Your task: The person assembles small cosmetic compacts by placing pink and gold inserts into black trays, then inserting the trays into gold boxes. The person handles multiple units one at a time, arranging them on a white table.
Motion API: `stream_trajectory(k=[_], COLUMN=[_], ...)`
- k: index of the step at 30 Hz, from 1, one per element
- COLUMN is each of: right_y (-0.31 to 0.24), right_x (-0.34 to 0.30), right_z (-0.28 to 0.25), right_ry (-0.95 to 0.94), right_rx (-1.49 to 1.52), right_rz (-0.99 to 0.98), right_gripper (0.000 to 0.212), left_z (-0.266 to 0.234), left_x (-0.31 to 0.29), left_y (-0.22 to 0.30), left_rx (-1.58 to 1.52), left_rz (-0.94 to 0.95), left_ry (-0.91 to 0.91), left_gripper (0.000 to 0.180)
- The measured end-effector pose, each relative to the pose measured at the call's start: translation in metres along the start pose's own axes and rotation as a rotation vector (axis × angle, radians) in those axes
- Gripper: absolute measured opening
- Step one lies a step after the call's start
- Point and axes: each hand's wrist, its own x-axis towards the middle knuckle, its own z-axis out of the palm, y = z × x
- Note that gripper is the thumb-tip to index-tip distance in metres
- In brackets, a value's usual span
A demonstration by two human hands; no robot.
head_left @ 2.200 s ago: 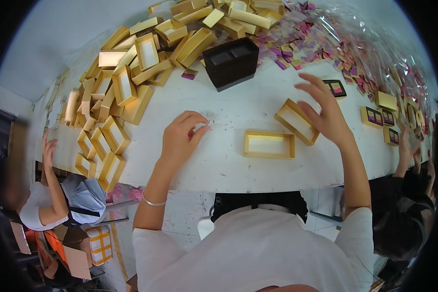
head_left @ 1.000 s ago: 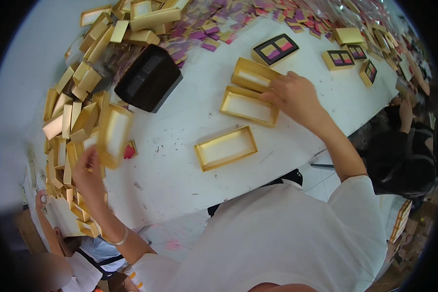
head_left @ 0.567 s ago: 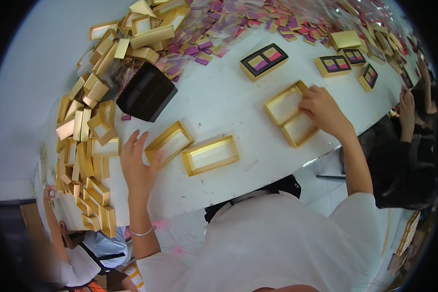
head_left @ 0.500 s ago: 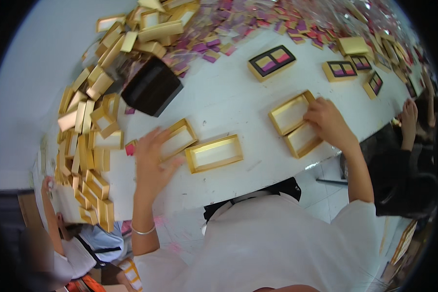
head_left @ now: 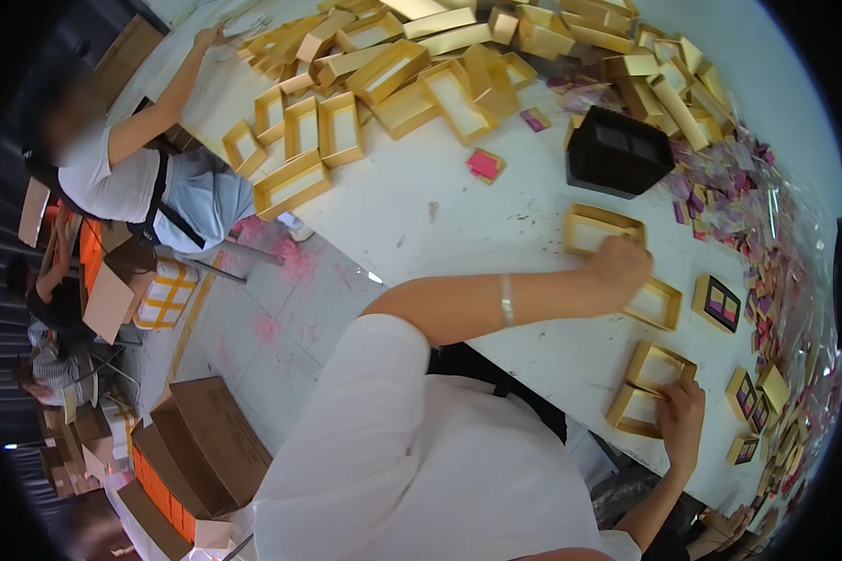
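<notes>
My left hand (head_left: 619,274), with a bracelet at its wrist, is closed at the near rim of an open gold box (head_left: 585,213). Just right of it lies another open gold box (head_left: 669,292). Farther right, my right hand (head_left: 683,418) pinches the edge where two more shallow gold boxes meet, one farther (head_left: 653,348) and one nearer (head_left: 627,421). The fingertips of both hands are partly hidden. Beyond my left hand stands a stack of black trays (head_left: 619,154).
Gold boxes (head_left: 341,131) are heaped on the far left of the table. Filled palette boxes (head_left: 718,301) lie at the right, near scattered pink and purple pieces (head_left: 720,201) and clear plastic. A pink piece (head_left: 485,165) sits mid-table. A co-worker (head_left: 126,173) is at the left.
The view has swung to the left, bringing in the co-worker and floor cartons. My left hand has gone from spread fingers to a closed grip at a box; my right hand stays at its pair.
</notes>
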Motion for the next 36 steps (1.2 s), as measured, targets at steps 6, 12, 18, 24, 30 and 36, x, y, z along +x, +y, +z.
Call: stream_trajectory(k=[6,12,18,24,30,36], right_y=[-0.013,-0.005,-0.010,-0.014,-0.005,0.005], right_x=[0.028,0.010,0.015,0.016,0.009,0.013], right_z=[0.012,0.014,0.012,0.012,0.012,0.019], right_ry=[0.121,0.132,0.143,0.176,0.158,0.185], right_rx=[-0.094,-0.026,-0.008,0.022,0.035,0.054], right_rz=[-0.042,0.086,0.066,0.066,0.094,0.061], right_gripper=[0.012,0.020,0.026,0.018,0.017,0.011], left_z=[0.001,-0.120,-0.192,-0.184,-0.167,-0.190], left_x=[0.021,-0.039,-0.059,-0.025,-0.022,-0.038], left_y=[0.021,-0.077,-0.205,-0.226,-0.219,-0.224], left_rx=[0.064,0.138,0.527,0.520,0.532,0.544], left_rz=[0.126,0.041,0.023,0.010,0.067,0.083], left_ry=[0.056,0.418,0.207,0.043,0.146,-0.122], left_gripper=[0.036,0.015,0.037,0.016,0.027,0.043])
